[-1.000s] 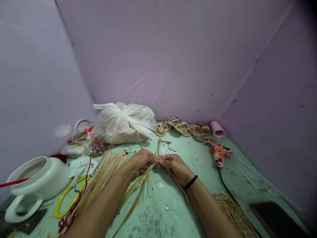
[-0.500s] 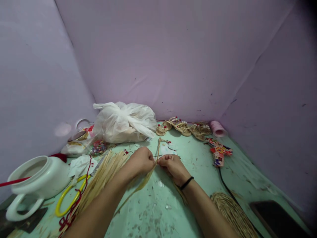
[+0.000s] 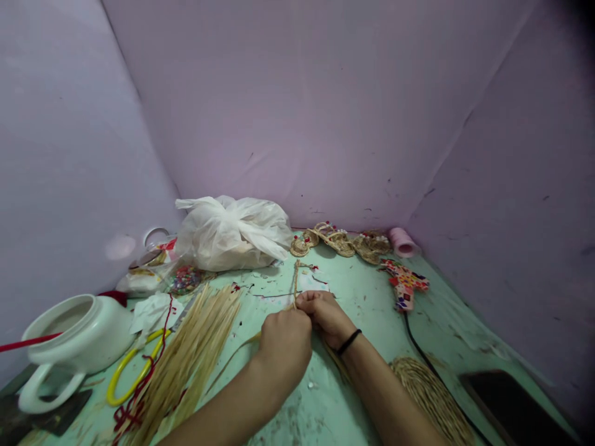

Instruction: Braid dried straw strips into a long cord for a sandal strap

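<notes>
Both my hands meet at the middle of a green table [image 3: 372,297]. My left hand [image 3: 284,344] is closed in a fist around straw strands that trail back toward me. My right hand [image 3: 325,313], a black band on its wrist, pinches the near end of a thin braided straw cord [image 3: 296,279] that runs away from me across the table. The two hands touch each other at the cord. A loose bundle of straw strips [image 3: 190,353] lies just left of my left arm.
A white plastic bag [image 3: 232,232] sits at the back, with small woven straw sandals [image 3: 344,240] and a pink spool [image 3: 402,241] to its right. A patterned glue gun [image 3: 404,285] with a black cord lies right. A white jar [image 3: 69,341], yellow ring [image 3: 123,371], beads [image 3: 186,277] and red thread are left; coiled straw braid [image 3: 427,396] near right.
My left hand has pulled back toward me and turned over into a fist beside my right hand. The view has dipped slightly; the straw bundle is uncovered.
</notes>
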The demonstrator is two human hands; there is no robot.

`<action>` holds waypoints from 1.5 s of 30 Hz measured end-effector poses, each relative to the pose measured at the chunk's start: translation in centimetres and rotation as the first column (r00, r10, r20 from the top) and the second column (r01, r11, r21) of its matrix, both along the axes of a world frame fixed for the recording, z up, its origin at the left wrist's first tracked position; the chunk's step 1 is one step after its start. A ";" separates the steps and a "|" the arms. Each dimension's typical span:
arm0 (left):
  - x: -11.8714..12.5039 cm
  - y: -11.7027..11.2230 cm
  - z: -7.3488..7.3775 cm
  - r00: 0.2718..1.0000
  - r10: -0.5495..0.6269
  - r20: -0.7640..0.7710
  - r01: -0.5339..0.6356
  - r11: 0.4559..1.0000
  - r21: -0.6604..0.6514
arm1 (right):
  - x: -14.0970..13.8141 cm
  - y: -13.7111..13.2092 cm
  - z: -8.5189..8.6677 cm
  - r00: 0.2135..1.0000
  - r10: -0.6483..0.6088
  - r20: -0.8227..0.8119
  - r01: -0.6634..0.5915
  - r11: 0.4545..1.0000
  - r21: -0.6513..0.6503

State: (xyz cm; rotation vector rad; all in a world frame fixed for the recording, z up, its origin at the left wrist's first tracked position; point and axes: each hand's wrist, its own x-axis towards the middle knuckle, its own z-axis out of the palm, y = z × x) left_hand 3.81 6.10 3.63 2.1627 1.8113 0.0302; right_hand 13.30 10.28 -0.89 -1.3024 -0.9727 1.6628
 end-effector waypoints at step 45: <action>-2.0 4.0 -3.1 0.356 0.540 0.763 -0.049 0.826 -0.562 | 0.1 -1.6 4.5 0.584 0.028 0.811 -0.281 0.944 0.170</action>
